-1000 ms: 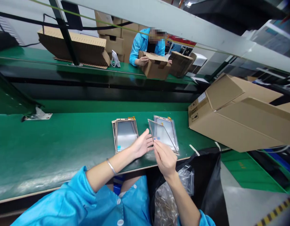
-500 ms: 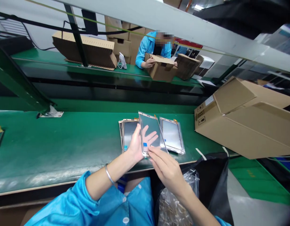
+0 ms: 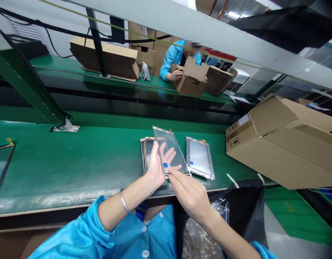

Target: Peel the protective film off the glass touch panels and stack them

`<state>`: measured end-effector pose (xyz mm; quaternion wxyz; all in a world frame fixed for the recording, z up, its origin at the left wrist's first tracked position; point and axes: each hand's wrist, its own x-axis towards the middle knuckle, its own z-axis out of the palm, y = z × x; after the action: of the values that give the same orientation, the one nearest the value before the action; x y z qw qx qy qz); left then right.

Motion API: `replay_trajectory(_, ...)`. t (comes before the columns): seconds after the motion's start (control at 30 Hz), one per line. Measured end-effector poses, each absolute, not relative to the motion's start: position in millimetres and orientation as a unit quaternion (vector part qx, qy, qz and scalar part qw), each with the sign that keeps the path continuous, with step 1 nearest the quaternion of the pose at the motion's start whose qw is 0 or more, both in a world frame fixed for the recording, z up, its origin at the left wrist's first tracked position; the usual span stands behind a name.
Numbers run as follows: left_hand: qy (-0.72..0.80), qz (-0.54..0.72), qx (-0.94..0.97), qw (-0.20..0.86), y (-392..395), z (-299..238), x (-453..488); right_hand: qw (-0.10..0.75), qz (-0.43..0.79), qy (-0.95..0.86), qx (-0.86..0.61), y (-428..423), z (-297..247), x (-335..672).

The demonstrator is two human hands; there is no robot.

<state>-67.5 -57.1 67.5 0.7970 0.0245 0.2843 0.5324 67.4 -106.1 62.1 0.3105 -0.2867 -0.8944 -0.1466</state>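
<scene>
My left hand point(image 3: 156, 166) holds a clear glass panel point(image 3: 171, 148) from behind, its fingers showing through the glass. The panel is tilted up over the green bench and carries a small blue tab near its lower edge. My right hand point(image 3: 189, 192) pinches the panel's bottom edge by that tab. Under the left hand lies a stack of similar panels point(image 3: 146, 150). To the right sits a bagged panel point(image 3: 200, 162) flat on the bench.
A large cardboard box point(image 3: 284, 144) stands at the right of the green bench point(image 3: 74, 162). A black bag with clear plastic wrappers point(image 3: 230, 216) hangs below the bench edge. Across the conveyor a person in blue handles a carton point(image 3: 191, 79). A dark panel point(image 3: 1, 162) lies far left.
The glass panel went from my right side, edge-on, to in front of my left hand, face up. My right hand shifted to its bottom edge. The view drifted left.
</scene>
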Motion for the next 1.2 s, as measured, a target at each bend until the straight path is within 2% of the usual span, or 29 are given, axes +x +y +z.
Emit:
replay_trajectory(0.07,0.277,0.532,0.046,0.799,-59.5,63.8,-67.2,0.34,-0.053,-0.883,-0.318,-101.3,60.5,63.3)
replay_trajectory(0.13,0.27,0.526,0.094,0.801,-63.2,56.5,-67.3,0.383,0.118,-0.837,-0.373,-90.4,60.0,62.0)
replay_trajectory(0.2,0.28,0.509,0.154,0.799,-68.3,46.5,-70.0,0.43,0.316,-0.731,-0.426,-71.8,62.0,70.1)
replay_trajectory(0.27,0.294,0.488,0.204,0.796,-74.8,36.1,-77.9,0.5,0.446,-0.573,-0.473,-46.8,67.0,93.5)
replay_trajectory(0.37,0.306,0.457,0.251,0.797,-87.2,24.5,-99.4,0.616,0.447,-0.384,-0.523,-9.5,77.2,151.6)
replay_trajectory(0.5,0.345,0.408,0.272,0.8,-105.6,19.3,-127.8,0.689,0.344,-0.331,-0.546,8.8,77.9,205.1)
replay_trajectory(0.63,0.369,0.391,0.283,0.794,-115.8,18.7,-133.9,0.661,0.365,-0.368,-0.543,-10.7,60.7,170.0)
replay_trajectory(0.8,0.376,0.385,0.318,0.781,-118.1,16.5,-131.4,0.495,0.593,-0.443,-0.455,-41.3,64.6,98.6)
replay_trajectory(0.87,0.382,0.387,0.334,0.77,-118.3,16.2,-133.4,0.464,0.626,-0.457,-0.429,-47.9,72.6,89.3)
replay_trajectory(1.07,0.426,0.411,0.381,0.71,-118.8,18.0,-136.1,0.49,0.633,-0.414,-0.433,-50.3,79.7,93.1)
replay_trajectory(1.2,0.465,0.444,0.409,0.648,-125.8,19.7,-128.5,0.518,0.658,-0.343,-0.426,-45.9,62.8,86.6)
